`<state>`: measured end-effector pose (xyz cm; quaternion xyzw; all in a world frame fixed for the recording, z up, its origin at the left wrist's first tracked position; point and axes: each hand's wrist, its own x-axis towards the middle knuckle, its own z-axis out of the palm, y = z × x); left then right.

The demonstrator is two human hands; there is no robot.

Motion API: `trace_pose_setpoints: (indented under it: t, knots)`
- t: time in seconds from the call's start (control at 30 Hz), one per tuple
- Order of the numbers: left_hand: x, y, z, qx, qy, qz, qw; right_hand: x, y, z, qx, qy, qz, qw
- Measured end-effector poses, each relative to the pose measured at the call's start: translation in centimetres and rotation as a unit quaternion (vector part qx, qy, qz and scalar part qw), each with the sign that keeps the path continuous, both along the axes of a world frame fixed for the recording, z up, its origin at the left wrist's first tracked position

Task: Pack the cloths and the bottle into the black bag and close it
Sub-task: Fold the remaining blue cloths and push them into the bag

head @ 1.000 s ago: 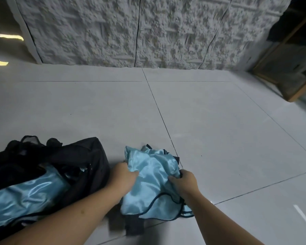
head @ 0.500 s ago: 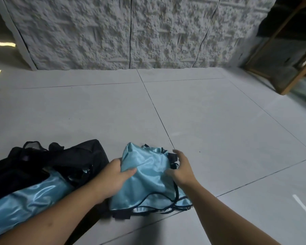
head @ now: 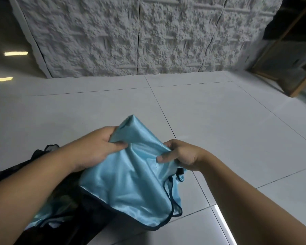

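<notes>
A shiny light-blue cloth [head: 131, 183] with dark trim hangs in the air in front of me, held by both hands. My left hand [head: 94, 147] grips its upper left edge and my right hand [head: 180, 153] pinches its right side. The cloth's lower part droops over the near end of the black bag [head: 88, 220], which lies open on the floor at the lower left, mostly behind my left forearm. Another light-blue cloth [head: 48, 220] shows inside the bag. No bottle is in view.
Pale grey floor tiles [head: 219, 121] stretch ahead to a rough white textured wall [head: 140, 38]. A wooden frame [head: 300, 68] stands at the far right against a dark opening.
Both hands have lifted the blue cloth off the floor and carried it left, so it now hangs over the bag's end. The view has also shifted.
</notes>
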<state>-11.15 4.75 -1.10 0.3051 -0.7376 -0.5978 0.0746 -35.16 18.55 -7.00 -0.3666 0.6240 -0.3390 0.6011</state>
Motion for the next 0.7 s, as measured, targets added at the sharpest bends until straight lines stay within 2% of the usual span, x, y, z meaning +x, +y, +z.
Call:
trace_pose_setpoints:
  t: [0.2,0.3,0.4,0.5,0.6,0.7]
  knots:
    - [4.6,-1.7,-0.8,0.093,0.025,0.126,0.987,2.5,0.5,-1.3,0.057,-0.105,0.059,0.991]
    - [7.1,-2.2,-1.6,0.117,0.028,0.15,0.981,5.0,0.3,-2.1,0.064,-0.102,0.085,0.989]
    - [9.8,-2.6,-2.1,0.133,0.02,0.159,0.978,6.2,-0.2,-2.6,0.039,-0.149,-0.027,0.988]
    - [12.0,-2.9,-2.6,0.154,0.009,0.171,0.973,7.2,-0.8,-2.4,0.027,-0.242,-0.154,0.958]
    - [14.1,-3.3,-3.2,0.17,0.011,0.206,0.964,9.6,-1.7,-1.5,0.042,-0.271,-0.189,0.943]
    - [16.8,-3.5,-4.3,0.156,-0.009,0.26,0.953,12.6,-2.8,-0.4,0.065,-0.245,-0.202,0.946]
